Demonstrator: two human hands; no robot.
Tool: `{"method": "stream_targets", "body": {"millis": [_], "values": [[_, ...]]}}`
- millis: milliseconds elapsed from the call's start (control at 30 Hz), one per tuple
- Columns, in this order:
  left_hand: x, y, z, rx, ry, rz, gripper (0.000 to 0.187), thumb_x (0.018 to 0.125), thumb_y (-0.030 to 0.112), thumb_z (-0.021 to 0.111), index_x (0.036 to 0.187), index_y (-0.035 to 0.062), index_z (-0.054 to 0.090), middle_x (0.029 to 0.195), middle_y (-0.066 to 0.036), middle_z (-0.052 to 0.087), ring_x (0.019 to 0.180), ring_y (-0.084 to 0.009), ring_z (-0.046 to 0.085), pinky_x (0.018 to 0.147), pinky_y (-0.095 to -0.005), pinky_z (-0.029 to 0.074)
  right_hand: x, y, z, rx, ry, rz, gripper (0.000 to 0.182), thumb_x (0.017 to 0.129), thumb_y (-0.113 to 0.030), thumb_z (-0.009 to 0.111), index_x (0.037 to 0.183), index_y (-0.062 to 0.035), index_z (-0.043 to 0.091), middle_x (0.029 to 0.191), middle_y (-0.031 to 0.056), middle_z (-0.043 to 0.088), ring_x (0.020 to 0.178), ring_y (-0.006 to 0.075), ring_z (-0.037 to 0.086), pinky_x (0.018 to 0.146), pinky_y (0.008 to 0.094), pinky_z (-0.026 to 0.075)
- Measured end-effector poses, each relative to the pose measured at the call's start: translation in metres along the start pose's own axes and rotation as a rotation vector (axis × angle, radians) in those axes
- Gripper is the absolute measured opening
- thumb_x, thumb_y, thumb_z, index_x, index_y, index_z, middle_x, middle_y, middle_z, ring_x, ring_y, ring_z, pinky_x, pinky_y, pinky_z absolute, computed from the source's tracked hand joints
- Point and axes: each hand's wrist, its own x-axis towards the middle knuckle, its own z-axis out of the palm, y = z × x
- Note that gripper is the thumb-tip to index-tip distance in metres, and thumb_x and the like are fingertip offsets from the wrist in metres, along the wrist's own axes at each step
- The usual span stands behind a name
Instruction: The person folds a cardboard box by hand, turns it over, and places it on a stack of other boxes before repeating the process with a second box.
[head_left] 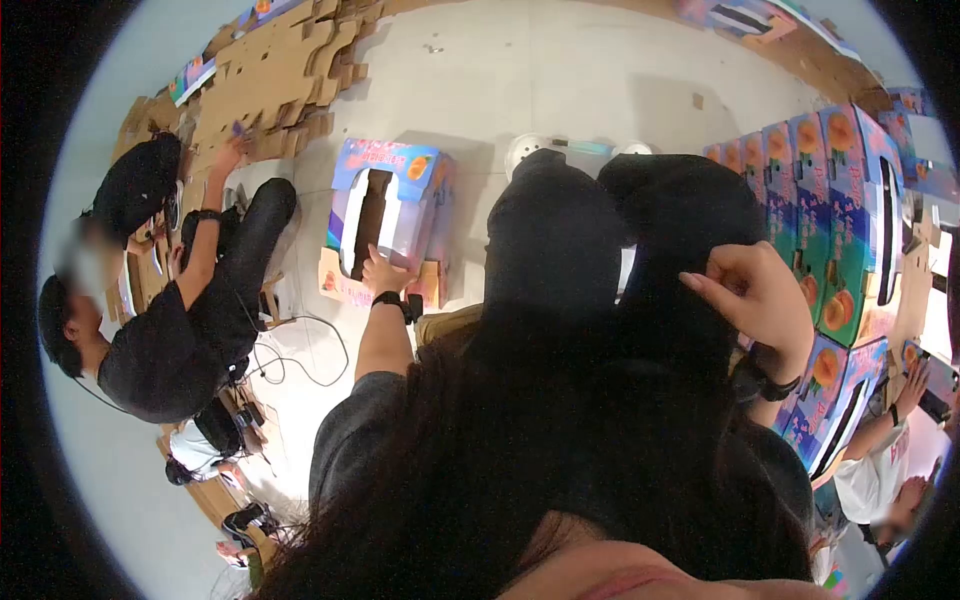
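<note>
To my left on the floor lies a colourful fruit carton [392, 162] printed with peaches, a long dark slot in its white-edged upper face. My left hand [385, 271] is at the carton's near end, its fingers over the edge by the slot, gripping it there; some fingertips are hidden. My right hand [758, 298] hovers over my right thigh, fingers curled in and thumb toward them, with nothing visible in it. Dark bands circle both wrists.
Similar cartons [840, 230] stand stacked close on my right. Flattened cardboard [270, 85] lies in piles at the upper left. A co-worker in black [170, 350] sits at left near a looped cable [340, 345]. A white stool or stand [520, 150] is beyond my knees.
</note>
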Motion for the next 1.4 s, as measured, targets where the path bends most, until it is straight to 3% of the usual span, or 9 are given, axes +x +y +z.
{"method": "stream_targets", "body": {"millis": [267,400,700,767,900,1033,1067,1200,1400], "values": [[-0.041,0.014,-0.046,-0.285,0.516,0.356,0.111,0.054,0.05,0.093,0.141,0.0026,0.042,0.12,-0.023,0.06,0.119,-0.0398,0.054,0.103,-0.0487,0.042,0.01,0.016,0.006,-0.008,0.07,-0.256,0.038,0.088,-0.028,0.077,0.065,-0.0038,0.058,0.05,0.0104,0.049,0.041,0.0233,0.048,0.045,0.0342,0.034],[-0.082,0.029,-0.11,-0.607,0.498,0.336,0.095,0.054,0.043,0.096,0.121,-0.0013,0.045,0.114,-0.024,0.059,0.106,-0.0414,0.06,0.09,-0.0495,0.048,0.008,0.013,0.01,0.003,0.074,-0.303,0.038,0.087,-0.028,0.077,0.065,-0.004,0.057,0.049,0.0112,0.048,0.041,0.0256,0.049,0.044,0.0351,0.034],[-0.179,0.069,-0.225,-0.607,1.0,0.865,0.082,0.062,0.035,0.096,0.115,0.0,0.043,0.117,-0.019,0.051,0.113,-0.0364,0.05,0.097,-0.0466,0.04,-0.025,0.03,0.021,-0.086,0.234,-0.445,0.034,0.085,-0.028,0.077,0.068,-0.0052,0.058,0.049,0.0127,0.047,0.044,0.03,0.049,0.046,0.0396,0.034],[-0.208,0.079,-0.246,-0.529,1.109,0.934,0.089,0.061,0.037,0.096,0.124,-0.0025,0.048,0.119,-0.017,0.051,0.111,-0.0333,0.05,0.096,-0.0448,0.04,-0.038,0.032,0.023,-0.114,0.282,-0.521,0.033,0.086,-0.027,0.076,0.069,-0.0053,0.058,0.05,0.0124,0.045,0.045,0.0298,0.048,0.046,0.0398,0.034],[-0.276,0.103,-0.278,-0.409,1.347,1.16,0.089,0.057,0.043,0.096,0.12,-0.0004,0.051,0.118,-0.013,0.054,0.107,-0.0319,0.053,0.11,-0.0516,0.035,-0.073,0.021,0.026,-0.077,0.531,-0.758,0.026,0.082,-0.017,0.079,0.069,-0.0064,0.059,0.056,0.0083,0.046,0.051,0.026,0.047,0.049,0.0383,0.035],[-0.329,0.115,-0.288,-0.431,1.306,1.282,0.074,0.058,0.046,0.094,0.099,0.0071,0.047,0.122,-0.015,0.058,0.12,-0.0329,0.055,0.119,-0.0569,0.018,-0.114,0.011,0.02,-0.117,0.921,-0.996,0.022,0.076,-0.006,0.081,0.069,-0.0066,0.06,0.064,0.0058,0.051,0.06,0.0239,0.05,0.056,0.0362,0.037],[-0.339,0.116,-0.288,-0.437,1.292,1.313,0.088,0.057,0.043,0.095,0.122,0.0038,0.05,0.127,-0.014,0.058,0.122,-0.0324,0.055,0.119,-0.0572,0.017,-0.124,0.008,0.018,-0.133,1.025,-1.04,0.022,0.076,-0.005,0.081,0.07,-0.0062,0.06,0.065,0.0062,0.052,0.061,0.0242,0.05,0.057,0.0361,0.038],[-0.359,0.123,-0.286,-0.42,1.296,1.471,0.076,0.056,0.042,0.096,0.1,0.012,0.042,0.127,-0.015,0.058,0.127,-0.0361,0.053,0.119,-0.0598,0.015,-0.162,-0.003,0.014,-0.211,1.284,-1.085,0.017,0.075,0.001,0.077,0.073,-0.0043,0.062,0.073,0.0083,0.059,0.069,0.026,0.056,0.063,0.035,0.042],[-0.37,0.126,-0.268,-0.387,1.024,1.639,0.066,0.057,0.038,0.094,0.095,0.0121,0.046,0.127,-0.01,0.06,0.132,-0.0332,0.052,0.12,-0.0592,0.017,-0.15,0.014,0.021,-0.283,1.178,-0.996,0.017,0.079,-0.001,0.073,0.096,-0.002,0.071,0.103,0.0145,0.072,0.104,0.0333,0.069,0.091,0.0417,0.054]]}}
